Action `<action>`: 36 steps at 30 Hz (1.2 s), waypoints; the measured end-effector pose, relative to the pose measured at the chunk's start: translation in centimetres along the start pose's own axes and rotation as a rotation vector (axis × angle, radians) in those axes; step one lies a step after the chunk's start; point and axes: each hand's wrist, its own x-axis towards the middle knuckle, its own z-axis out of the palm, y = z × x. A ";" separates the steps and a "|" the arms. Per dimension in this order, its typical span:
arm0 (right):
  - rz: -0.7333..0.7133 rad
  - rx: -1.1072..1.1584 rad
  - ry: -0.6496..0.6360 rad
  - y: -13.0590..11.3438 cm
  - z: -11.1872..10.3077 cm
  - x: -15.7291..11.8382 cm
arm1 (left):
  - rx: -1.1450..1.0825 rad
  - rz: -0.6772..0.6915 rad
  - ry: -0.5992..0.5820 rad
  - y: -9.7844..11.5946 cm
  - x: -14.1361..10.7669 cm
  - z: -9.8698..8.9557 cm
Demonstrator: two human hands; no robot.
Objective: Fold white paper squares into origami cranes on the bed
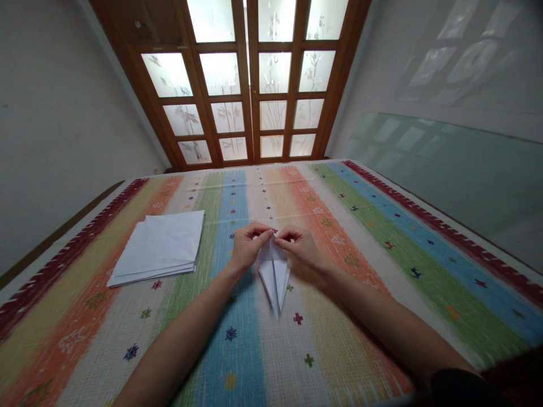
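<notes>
A folded piece of white paper (275, 277), narrow and kite-shaped, points its sharp tip toward me, with a split running down its middle. My left hand (250, 243) pinches its far end from the left, thumb and fingers together. From the right, my right hand (299, 246) pinches the same far end, close beside the left fingertips. The fingers partly cover the upper end of the fold. To the left, apart from both hands, lies a stack of white paper sheets (161, 246) with uneven edges.
A striped, colourful cloth (237, 362) covers the table. Beyond the far edge stands a wooden door with frosted panes (229, 73). Walls rise on both sides, and a pale glossy panel (445, 164) is along the right one.
</notes>
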 end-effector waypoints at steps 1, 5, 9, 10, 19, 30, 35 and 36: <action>-0.002 -0.006 -0.003 -0.1 0.0 0.0 | -0.011 0.000 0.000 0.0 0.0 0.0; -0.011 -0.017 -0.034 -0.2 0.1 -0.2 | -0.027 0.008 -0.011 0.0 0.0 -0.1; -0.034 -0.027 -0.047 -0.1 0.2 -0.2 | -0.029 0.010 -0.008 0.1 0.0 -0.1; -0.043 -0.034 -0.042 -0.1 0.3 -0.2 | -0.028 0.006 -0.011 0.1 0.0 -0.1; -0.136 -0.157 0.001 0.0 0.3 -0.5 | 0.024 -0.039 0.013 0.0 -0.1 0.1; -0.134 -0.143 0.008 0.4 0.2 -0.5 | -0.047 -0.052 0.000 -0.5 0.0 -0.1; -0.131 -0.113 0.031 0.6 0.0 -0.3 | -0.018 0.017 -0.059 -0.9 -0.1 -0.6; -0.129 -0.112 0.036 0.6 0.0 -0.3 | 0.011 0.032 -0.081 -0.8 -0.1 -0.7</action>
